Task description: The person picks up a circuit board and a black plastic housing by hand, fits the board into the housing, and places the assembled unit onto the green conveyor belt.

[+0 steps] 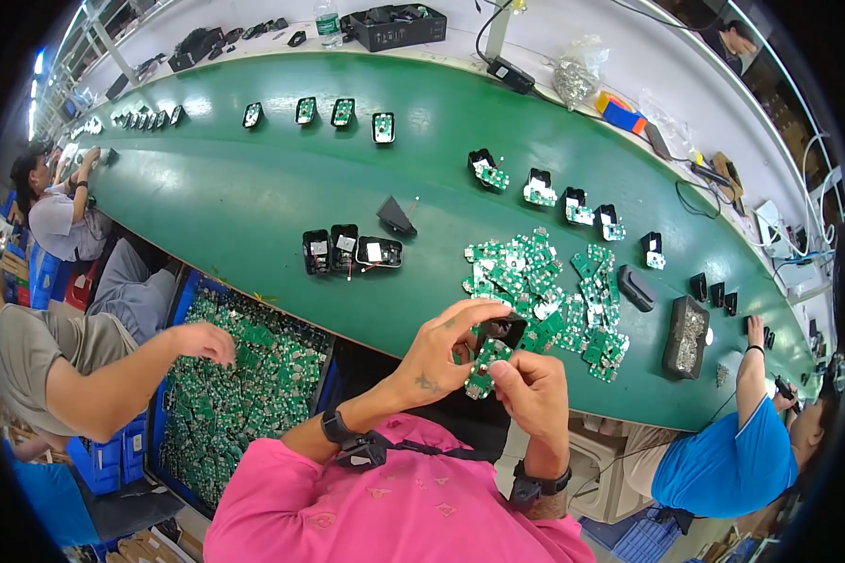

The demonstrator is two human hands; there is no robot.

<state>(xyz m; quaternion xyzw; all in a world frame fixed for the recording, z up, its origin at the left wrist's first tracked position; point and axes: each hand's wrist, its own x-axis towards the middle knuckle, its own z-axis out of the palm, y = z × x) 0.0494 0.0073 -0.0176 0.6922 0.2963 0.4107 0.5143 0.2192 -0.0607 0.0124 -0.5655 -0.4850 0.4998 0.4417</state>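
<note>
The right hand (539, 390) pinches a green circuit board (484, 364) between thumb and finger — an irregular plate dotted with pale and silvery parts. The left hand (434, 353) is clasped around a hollow black housing (505, 327), the board at its near edge. Beyond them — loose boards (521, 267) heaped on the green table (272, 188).

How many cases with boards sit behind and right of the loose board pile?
5, in a slanting row: leftmost case, behind the board pile; second, third, fourth, stepping rightward; fifth, nearest the black cases, which may hide more.
</note>
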